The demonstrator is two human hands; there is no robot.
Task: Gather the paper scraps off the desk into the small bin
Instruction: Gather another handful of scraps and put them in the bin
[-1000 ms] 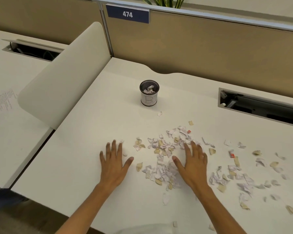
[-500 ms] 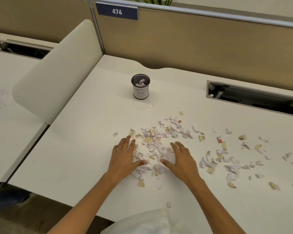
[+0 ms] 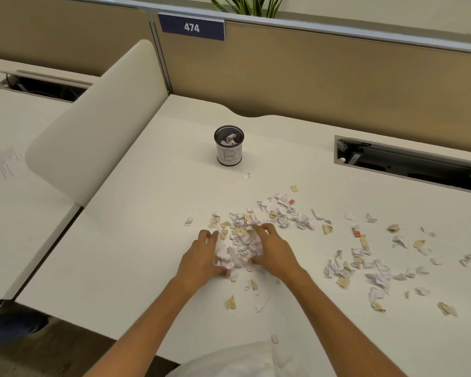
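A heap of white and tan paper scraps (image 3: 239,248) lies on the white desk (image 3: 152,240), pressed between my two hands. My left hand (image 3: 201,257) cups its left side and my right hand (image 3: 276,251) cups its right side, fingers curled around the heap. More loose scraps (image 3: 365,262) are scattered to the right, and a few scraps (image 3: 283,208) lie just beyond the heap. The small bin (image 3: 229,145), a black mesh cup with a white label, stands farther back with some paper inside.
An open cable tray (image 3: 408,161) is cut into the desk at the back right. A curved white divider (image 3: 93,126) stands on the left, with a tan partition (image 3: 310,77) behind. The desk's front edge runs close to my body.
My hands have slid inward from flat and apart, pushing the scraps between them into a tight heap. The camera has shifted a little.
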